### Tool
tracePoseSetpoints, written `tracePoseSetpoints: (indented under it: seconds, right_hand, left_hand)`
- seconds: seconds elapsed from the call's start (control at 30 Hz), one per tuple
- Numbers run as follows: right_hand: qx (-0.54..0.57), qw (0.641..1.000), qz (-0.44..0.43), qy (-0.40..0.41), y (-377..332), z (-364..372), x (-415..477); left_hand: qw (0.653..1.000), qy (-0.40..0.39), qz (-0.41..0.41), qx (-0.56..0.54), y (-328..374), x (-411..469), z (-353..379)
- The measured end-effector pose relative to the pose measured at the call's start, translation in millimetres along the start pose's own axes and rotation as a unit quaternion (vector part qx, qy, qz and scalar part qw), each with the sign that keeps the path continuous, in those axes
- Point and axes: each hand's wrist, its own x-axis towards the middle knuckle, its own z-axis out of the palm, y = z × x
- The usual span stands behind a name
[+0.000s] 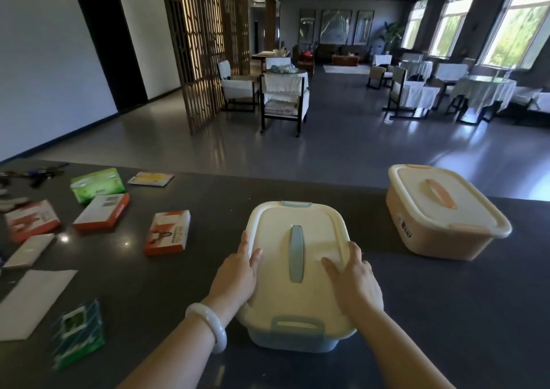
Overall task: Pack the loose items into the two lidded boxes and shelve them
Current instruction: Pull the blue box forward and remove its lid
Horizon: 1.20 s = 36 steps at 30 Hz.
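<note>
A blue box with a cream lid (297,234) and blue handle sits in front of me on the dark counter (446,314). My left hand (238,272) holds the lid's left edge, thumb on top. My right hand (351,278) holds the right edge the same way. The lid is on the box. A pink box with a cream lid (440,213) stands shut at the right. Loose items lie at the left: a green packet (96,184), several orange and white boxes (102,211) (168,232) (31,220), and a green and blue packet (79,333).
A yellow sachet (151,178), a white sheet (32,302), a white flat box (29,250) and keys (32,174) also lie on the counter's left part. Beyond the counter's far edge is an open floor with chairs (282,100) and tables.
</note>
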Motion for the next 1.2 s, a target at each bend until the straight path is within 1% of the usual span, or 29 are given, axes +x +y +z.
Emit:
tracePoseSetpoints:
  seconds: [0.33, 0.47, 0.57, 0.73, 0.8, 0.87, 0.9, 0.97, 1.03, 1.2]
  right_hand:
    - [-0.007, 1.000, 0.017, 0.021, -42.3, 51.9, -97.7]
    - [0.001, 1.000, 0.016, 0.022, -47.7, 59.4, -117.4]
    - [-0.004, 1.000, 0.018, 0.022, -50.4, 61.3, -123.7]
    - [-0.011, 1.000, 0.024, 0.017, -51.0, 60.8, -125.1]
    - [-0.015, 0.999, 0.023, 0.015, -51.3, 61.2, -125.6]
    - [-0.021, 0.999, 0.021, 0.016, -51.6, 61.2, -125.7]
    - [-0.022, 0.999, 0.021, 0.017, -52.1, 61.2, -125.6]
    - [-0.023, 0.999, 0.021, 0.019, -52.5, 61.6, -126.9]
    - [-0.023, 0.999, 0.021, 0.022, -52.4, 62.6, -130.2]
    - [-0.025, 0.999, 0.027, 0.022, -51.6, 62.1, -132.8]
  left_hand:
    - [1.000, 0.006, 0.028, 0.003, -87.6, -61.8, -50.7]
    - [0.999, 0.014, 0.040, 0.015, -101.6, -76.2, -57.0]
    - [0.999, 0.014, 0.031, 0.003, -107.7, -78.9, -57.8]
    - [1.000, -0.004, 0.020, 0.010, -104.4, -86.0, -58.9]
    - [0.996, 0.023, 0.055, 0.060, -102.8, -90.2, -62.7]
    - [0.985, 0.059, 0.122, 0.111, -103.0, -94.0, -65.1]
    - [0.979, 0.058, 0.149, 0.125, -103.2, -95.8, -65.1]
    - [0.977, 0.026, 0.164, 0.130, -104.3, -97.9, -62.4]
    - [0.981, -0.008, 0.153, 0.120, -106.6, -98.3, -59.0]
    - [0.981, -0.020, 0.151, 0.117, -108.0, -97.6, -56.8]
